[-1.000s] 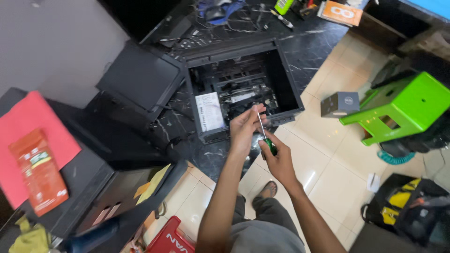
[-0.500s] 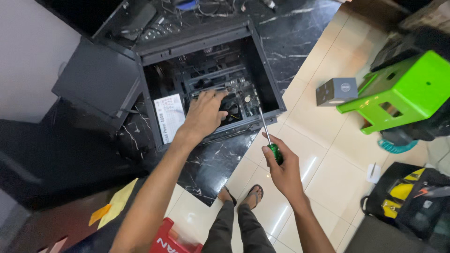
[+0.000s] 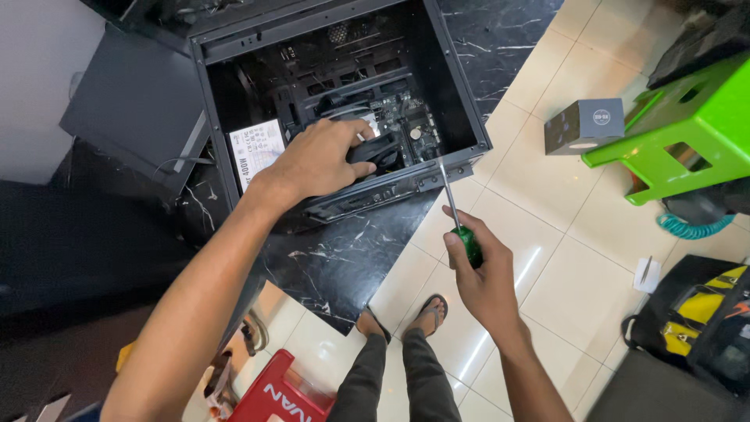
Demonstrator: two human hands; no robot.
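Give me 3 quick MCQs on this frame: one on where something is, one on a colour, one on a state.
1. Where is the left hand?
A. Inside the open computer case
B. On the green stool
C. On the small grey box

2. What colour is the screwdriver handle?
A. Red
B. Green
C. Yellow

3. What state is the computer case in?
A. Shut, panel on
B. Open, insides showing
C. Wrapped in plastic

Answers:
1. A: the left hand reaches into the computer case and rests on a black fan there.
2. B: the screwdriver in the right hand has a green handle with a metal shaft pointing toward the case.
3. B: the side is off, and the board and cables show inside.
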